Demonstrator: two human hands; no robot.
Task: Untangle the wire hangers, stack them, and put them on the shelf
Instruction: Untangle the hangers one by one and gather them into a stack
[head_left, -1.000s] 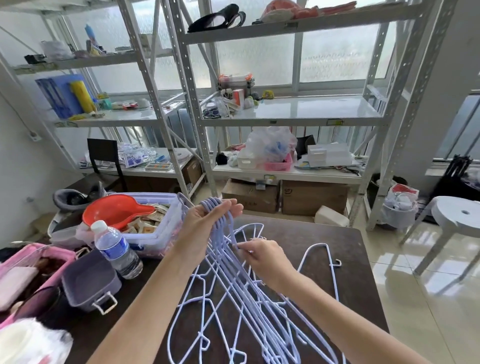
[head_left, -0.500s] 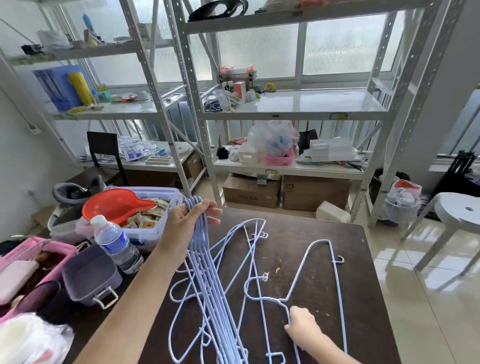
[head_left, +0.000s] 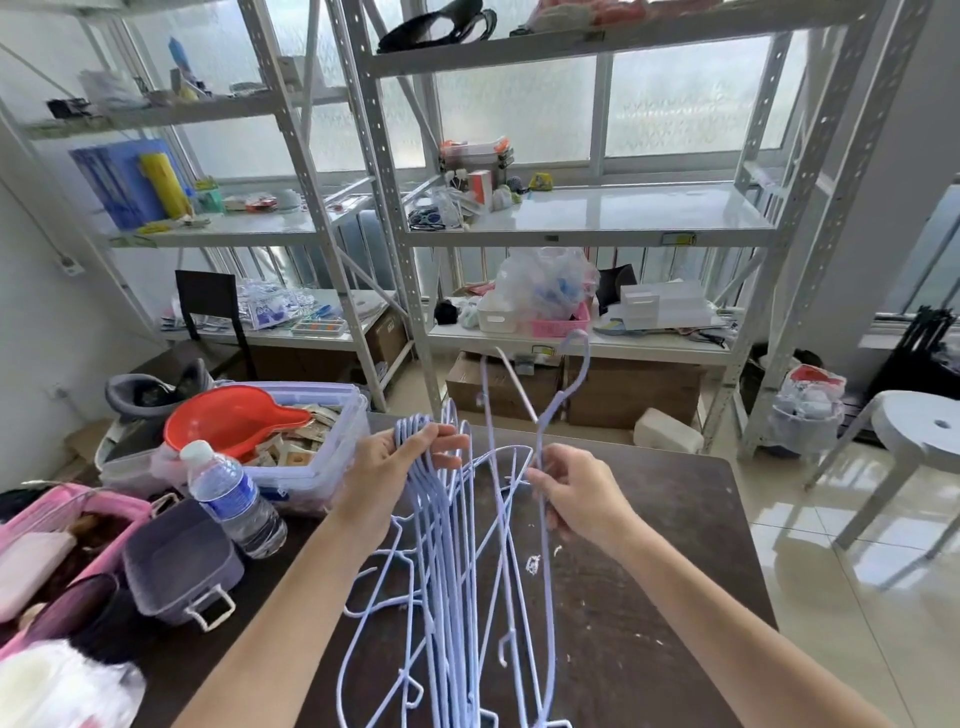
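Observation:
My left hand (head_left: 400, 462) grips the hooks of a stack of several pale blue wire hangers (head_left: 441, 571), which hang down over the dark table (head_left: 649, 571). My right hand (head_left: 576, 488) pinches the neck of one more pale blue hanger (head_left: 545, 431), lifted off the table, its hook pointing up near the lower shelf edge. That hanger stands just right of the stack, close to it. The white metal shelf (head_left: 623, 218) stands behind the table; its middle board is bare on the right half.
On the table's left are a clear plastic box (head_left: 311, 467) with an orange scoop (head_left: 228, 421), a water bottle (head_left: 234, 499), a grey tin (head_left: 176, 566) and a pink basket (head_left: 62, 514). Cardboard boxes (head_left: 504, 384) sit under the shelf. A white stool (head_left: 919, 426) stands at right.
My right hand picked one hanger up off the table and raised it next to the stack. My left hand kept hold of the stack's hooks, roughly in place.

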